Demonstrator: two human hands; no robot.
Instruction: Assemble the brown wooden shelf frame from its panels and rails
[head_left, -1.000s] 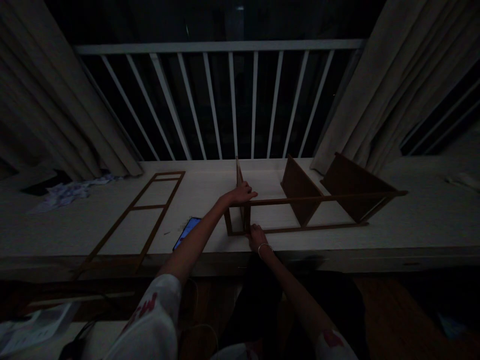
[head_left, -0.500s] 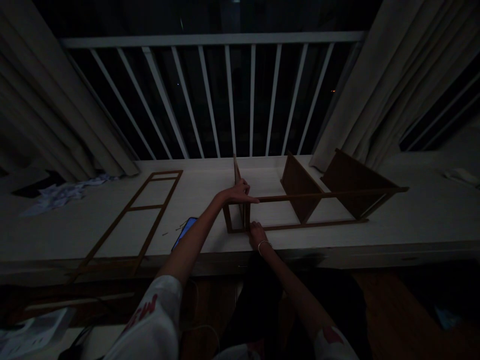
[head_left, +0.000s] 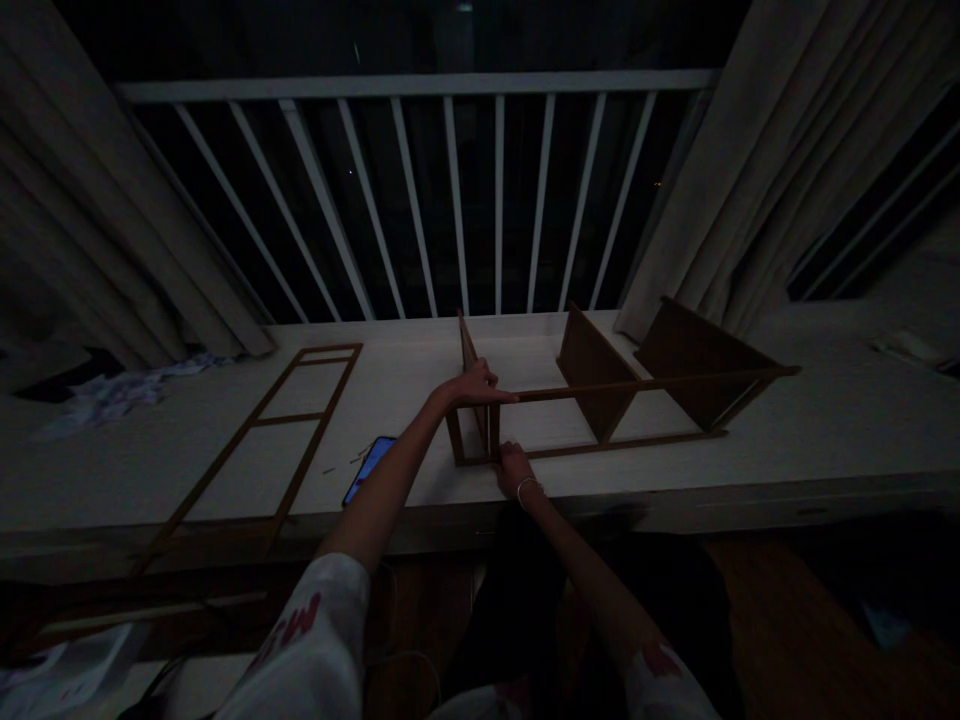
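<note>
A partly assembled brown wooden shelf unit (head_left: 615, 385) lies on its side on the pale ledge, its shelf panels standing crosswise between the rails. My left hand (head_left: 478, 383) grips its upper rail near the left end, thumb stretched along the rail and fingers curled over beside the leftmost panel (head_left: 468, 345). Directly below, my right hand (head_left: 514, 466), with a bracelet at the wrist, has its fingers closed at the lower rail, by the foot of the crossbar. Its fingertips are partly hidden, and the light is dim.
Left of the unit lies a separate ladder-like wooden frame (head_left: 321, 415), overhanging the front edge. A lit phone (head_left: 367, 470) and several small screw-like pieces (head_left: 355, 460) lie between them. White railings (head_left: 498, 200) and curtains (head_left: 690, 200) stand behind. A white box-like object (head_left: 82, 670) is at lower left.
The right end of the shelf unit appears slightly further left and higher, while the camera view has shifted a little. Both hands keep their places on the unit.
</note>
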